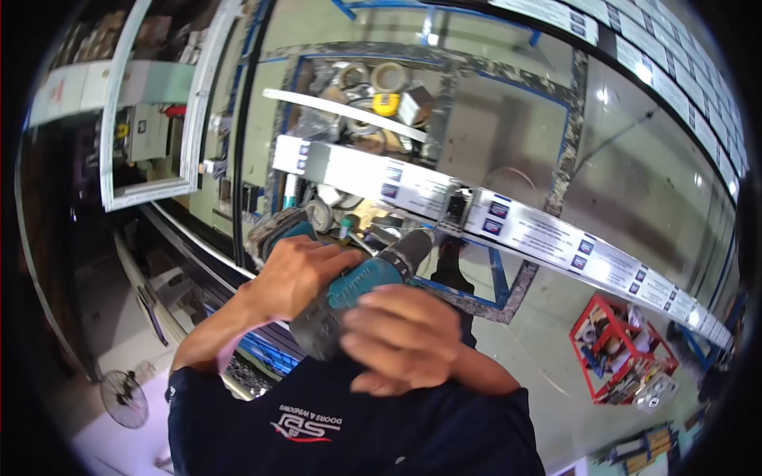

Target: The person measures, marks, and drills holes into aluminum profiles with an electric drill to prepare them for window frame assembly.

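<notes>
Drill with teal and black body [357, 285] is in the left hand [298, 274], whose fingers are closed around its handle, between the body and the dark battery [278, 234]. The right hand [405, 329] is bent over the rear part of the drill, but it is blurred – I cannot tell if it grasps, presses or only comes near.

For good work, I think the left hand should carry the aim and the trigger, and the right palm should give an even push from behind, in line with the grey chuck [417, 244]. The drill should be square to the face it meets, with light pressure, because a printed, smooth surface may let the tip slip. The tip itself is too small to judge.

Just ahead of the hands, beyond the chuck, lies the long white profile with printed labels [349, 170]. It crosses the patterned bench frame [573, 119] from near its left edge and passes out over its right edge. A dark, slot-like part [455, 208] is at the profile, near the chuck.

Farther out, toward the frame's upper left corner, are beige tape rolls [389, 76] and a yellow object [386, 104]. Beyond its lower right corner – well apart – stands a red open crate [585, 315].
</notes>
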`<action>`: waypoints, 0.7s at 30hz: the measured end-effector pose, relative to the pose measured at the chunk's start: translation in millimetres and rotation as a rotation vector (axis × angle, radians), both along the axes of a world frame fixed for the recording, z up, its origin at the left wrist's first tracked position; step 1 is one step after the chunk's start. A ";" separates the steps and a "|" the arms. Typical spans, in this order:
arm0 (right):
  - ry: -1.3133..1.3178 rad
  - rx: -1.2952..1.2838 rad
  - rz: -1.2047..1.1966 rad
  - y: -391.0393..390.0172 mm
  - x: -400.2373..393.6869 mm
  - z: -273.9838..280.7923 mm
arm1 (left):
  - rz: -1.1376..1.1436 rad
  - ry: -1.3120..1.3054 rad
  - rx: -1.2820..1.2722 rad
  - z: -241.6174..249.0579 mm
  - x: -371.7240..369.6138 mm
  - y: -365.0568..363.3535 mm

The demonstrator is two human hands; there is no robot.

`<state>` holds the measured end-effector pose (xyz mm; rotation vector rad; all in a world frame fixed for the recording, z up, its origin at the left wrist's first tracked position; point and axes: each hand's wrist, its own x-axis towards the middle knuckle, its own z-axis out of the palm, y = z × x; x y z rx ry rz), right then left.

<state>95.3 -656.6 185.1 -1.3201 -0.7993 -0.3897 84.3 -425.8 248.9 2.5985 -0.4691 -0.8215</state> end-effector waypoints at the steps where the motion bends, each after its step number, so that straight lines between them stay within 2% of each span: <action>1: -0.017 -0.020 -0.058 -0.7 -13.7 -10.3 | 0.035 -0.036 0.017 -8.5 -26.2 21.0; 3: 0.164 -0.229 -0.075 -18.6 -47.1 -38.2 | 0.169 -0.085 0.064 -33.9 -83.5 70.2; 6: 0.466 -0.525 -0.282 -31.2 -103.9 -100.3 | 0.378 -0.230 0.141 -79.0 -160.0 135.9; 9: 0.601 -0.818 -0.346 -57.7 -166.6 -169.8 | 0.527 -0.261 0.269 -122.5 -213.9 195.3; 12: 0.573 -1.036 -0.408 -45.4 -197.7 -182.3 | 0.624 -0.285 0.328 -181.9 -236.7 235.3; 14: 0.594 -1.079 -0.398 -21.0 -200.3 -181.0 | 0.676 -0.258 0.343 -209.9 -235.7 245.1; 17: 0.584 -1.104 -0.397 11.5 -200.2 -181.9 | 0.630 -0.284 0.379 -261.1 -229.2 248.3; 21: 0.619 -1.029 -0.457 20.0 -223.5 -182.5 | 0.679 -0.234 0.285 -310.4 -203.1 226.5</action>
